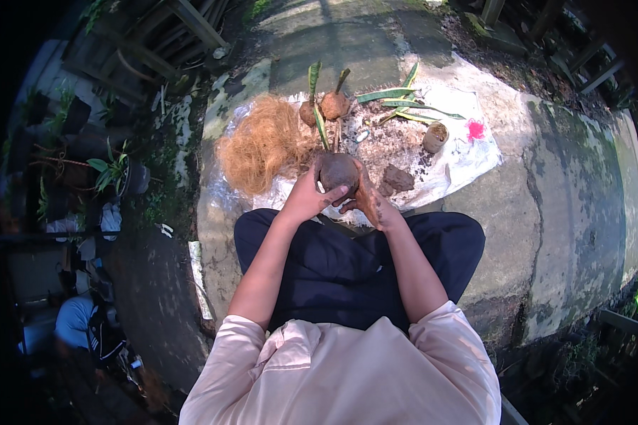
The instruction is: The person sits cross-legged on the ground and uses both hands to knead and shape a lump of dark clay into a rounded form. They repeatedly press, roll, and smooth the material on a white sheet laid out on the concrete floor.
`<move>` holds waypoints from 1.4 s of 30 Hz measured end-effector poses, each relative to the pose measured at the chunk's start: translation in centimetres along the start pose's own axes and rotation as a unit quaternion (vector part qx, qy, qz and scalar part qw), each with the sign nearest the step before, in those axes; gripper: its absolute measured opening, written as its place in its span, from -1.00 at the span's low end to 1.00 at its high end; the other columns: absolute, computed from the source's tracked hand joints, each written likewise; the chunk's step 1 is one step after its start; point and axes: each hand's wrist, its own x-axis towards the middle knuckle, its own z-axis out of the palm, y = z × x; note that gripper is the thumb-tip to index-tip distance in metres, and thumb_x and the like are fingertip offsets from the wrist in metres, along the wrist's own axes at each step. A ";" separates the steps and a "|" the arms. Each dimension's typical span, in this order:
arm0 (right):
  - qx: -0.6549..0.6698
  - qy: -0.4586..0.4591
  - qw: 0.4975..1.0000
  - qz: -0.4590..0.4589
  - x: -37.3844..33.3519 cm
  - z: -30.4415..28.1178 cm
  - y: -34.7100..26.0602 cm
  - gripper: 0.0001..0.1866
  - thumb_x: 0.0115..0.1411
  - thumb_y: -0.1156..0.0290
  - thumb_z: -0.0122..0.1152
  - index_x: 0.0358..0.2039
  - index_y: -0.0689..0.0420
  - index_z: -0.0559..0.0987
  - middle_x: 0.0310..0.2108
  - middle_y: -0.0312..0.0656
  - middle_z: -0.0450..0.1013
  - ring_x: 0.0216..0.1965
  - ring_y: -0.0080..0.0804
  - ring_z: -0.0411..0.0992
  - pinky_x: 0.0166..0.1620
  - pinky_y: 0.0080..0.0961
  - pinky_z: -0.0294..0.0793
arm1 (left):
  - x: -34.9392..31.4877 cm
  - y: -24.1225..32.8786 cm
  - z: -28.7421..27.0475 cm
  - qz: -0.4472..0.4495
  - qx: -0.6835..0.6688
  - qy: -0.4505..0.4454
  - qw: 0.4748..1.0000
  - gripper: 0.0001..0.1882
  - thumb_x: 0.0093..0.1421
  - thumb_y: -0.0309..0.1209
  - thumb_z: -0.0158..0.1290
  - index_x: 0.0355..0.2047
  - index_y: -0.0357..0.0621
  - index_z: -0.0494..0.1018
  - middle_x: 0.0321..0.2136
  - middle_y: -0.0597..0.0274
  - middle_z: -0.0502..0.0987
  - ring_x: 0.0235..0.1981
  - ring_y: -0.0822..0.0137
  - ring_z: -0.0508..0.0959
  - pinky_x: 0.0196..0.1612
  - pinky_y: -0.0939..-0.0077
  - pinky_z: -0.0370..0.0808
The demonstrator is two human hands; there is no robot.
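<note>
Between my two hands is a round, dark brown ball of mud, held just above my lap at the near edge of a white sheet. My left hand curves round its left and lower side, thumb laid across the bottom. From the right, my right hand cups it, with mud smeared on the fingers and wrist. A green leaf rises behind the ball's top; it seems to stand in it, though the join is hard to see. A lump of wet mud lies right of my right hand.
Left on the sheet is a heap of brown fibre. Behind stand two fibre-wrapped balls, one larger, with upright leaves. Loose long green leaves, a round container and something bright pink lie rightward. Potted plants line the left.
</note>
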 end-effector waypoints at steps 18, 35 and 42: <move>0.120 0.038 0.992 -0.013 0.1 0.3 1.0 0.15 -0.02 -0.51 0.01 0.38 -0.07 -0.12 0.26 -0.06 0.09 0.20 -0.14 0.23 -0.04 -0.15 0.48 | -1.0 2.0 0.2 0.018 0.051 0.038 0.998 0.02 -0.03 0.05 0.30 0.26 -0.32 0.12 0.13 -0.18 0.36 0.21 0.02 0.34 0.26 0.27 0.23; 0.330 0.119 0.936 0.030 0.4 0.4 1.8 -0.35 0.38 -0.10 -0.26 0.23 0.18 0.23 0.16 -0.04 0.29 0.16 -0.18 0.33 0.21 -0.17 0.36 | -1.1 1.4 2.8 0.073 0.057 0.062 0.994 -0.18 0.15 -0.11 0.19 0.26 -0.33 0.11 0.16 -0.22 0.29 0.21 -0.03 0.31 0.26 0.27 0.21; 0.320 0.103 0.941 0.044 0.3 0.3 1.8 -0.35 0.40 -0.08 -0.31 0.32 0.12 0.09 0.27 -0.07 0.15 0.27 -0.22 0.19 0.31 -0.19 0.22 | -1.7 1.7 2.9 0.063 0.002 0.062 0.996 -0.22 0.18 -0.12 0.16 0.25 -0.31 0.13 0.13 -0.18 0.33 0.19 -0.03 0.33 0.25 0.28 0.22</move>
